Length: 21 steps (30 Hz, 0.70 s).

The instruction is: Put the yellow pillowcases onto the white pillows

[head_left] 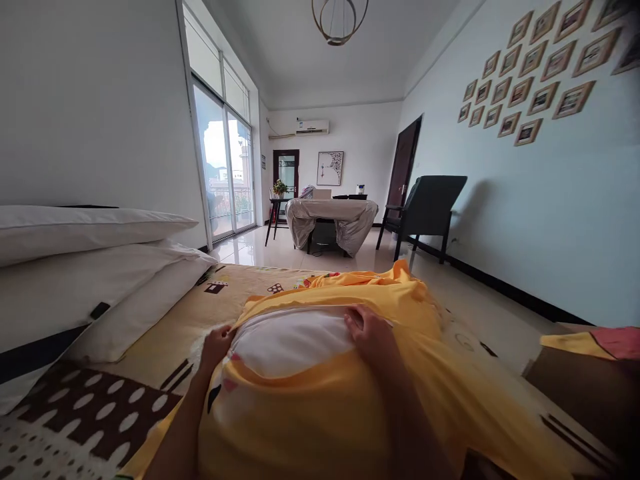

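Note:
A white pillow point(290, 340) lies on the bed, partly inside a yellow pillowcase point(300, 413) with pink and black printed patches at its left side. The case's opening gapes around the bare white part. At the left end of that opening, my left hand point(217, 348) is closed on the pillowcase edge, its fingertips partly hidden. My right hand point(371, 333) pinches the edge at the right end, fingers curled over the white pillow. More yellow cloth point(400, 293) lies bunched beyond and to the right of the hands.
White pillows point(130, 287) are stacked at the left on the patterned bedsheet point(190, 320). A cardboard box point(570, 373) with coloured cloth stands by the right bed edge. Past the bed are a covered table point(333, 210) and a dark chair point(435, 203).

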Tool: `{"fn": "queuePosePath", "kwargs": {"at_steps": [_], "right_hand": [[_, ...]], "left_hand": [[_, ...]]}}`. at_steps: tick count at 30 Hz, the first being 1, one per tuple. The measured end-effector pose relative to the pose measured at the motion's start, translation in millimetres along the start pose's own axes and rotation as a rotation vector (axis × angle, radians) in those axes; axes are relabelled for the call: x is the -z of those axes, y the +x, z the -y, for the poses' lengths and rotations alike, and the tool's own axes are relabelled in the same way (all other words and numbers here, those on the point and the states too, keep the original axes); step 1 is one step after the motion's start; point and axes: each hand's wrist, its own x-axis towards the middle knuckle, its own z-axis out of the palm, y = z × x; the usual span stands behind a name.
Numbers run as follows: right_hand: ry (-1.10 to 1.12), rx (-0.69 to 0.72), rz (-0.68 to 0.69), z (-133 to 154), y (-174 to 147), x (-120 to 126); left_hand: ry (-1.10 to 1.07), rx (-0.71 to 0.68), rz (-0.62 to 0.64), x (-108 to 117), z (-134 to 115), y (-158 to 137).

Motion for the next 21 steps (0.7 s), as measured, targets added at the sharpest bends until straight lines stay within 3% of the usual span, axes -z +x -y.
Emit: {"fn": "queuePosePath", "kwargs": {"at_steps": [4,7,10,13,17,21], "right_hand": [[-0.245,-0.042,0.023,-12.6,3.9,-9.8],[-0.338,-0.027,-0.003,-6.2,-2.8,-15.8],[-0.413,-0.001,-0.002,-4.2,-10.9,-5.1],[-0.462,0.002,0.004,-15.0,-16.3,24.7],[-0.557,0.017,0.008,-38.3,-28.7,72.7],[-0.592,0.009,-0.269,-54.7,-65.9,104.7]], "left_hand": [[-0.016,0.0,0.153,-17.4,20.9,7.1],[-0.015,-0.049,0.165,-5.1,17.7,9.4],[-0.043,-0.126,0.106,18.4,12.4,9.4],[-0.089,-0.179,-0.066,37.6,1.9,4.1],[-0.204,-0.294,-0.397,43.2,-32.4,-14.8],[-0.347,-0.364,-0.789,43.5,-72.7,-42.7]]}}
